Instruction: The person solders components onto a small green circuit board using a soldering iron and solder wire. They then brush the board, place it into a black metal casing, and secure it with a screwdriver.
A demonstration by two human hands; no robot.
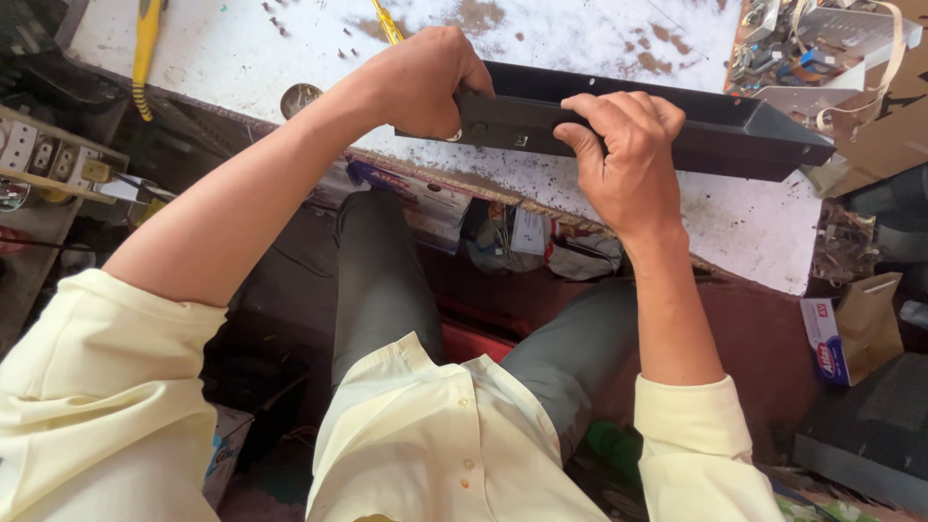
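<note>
A long black box-shaped casing [735, 140] lies on a worn white table [754, 232] near its front edge. My left hand [420, 82] is closed around the casing's left end, where a small round socket and a button show on its front face. My right hand [628, 150] grips the casing's middle, fingers curled over the top edge and thumb on the front. I sit at the table, grey trousers and cream sleeves below.
A yellow-handled tool [145, 43] lies at the table's back left. Small screws [275, 19] are scattered near it. Circuit boards and ribbon cable [812, 39] sit at the back right. Cardboard boxes [855, 324] stand on the floor at right, clutter under the table.
</note>
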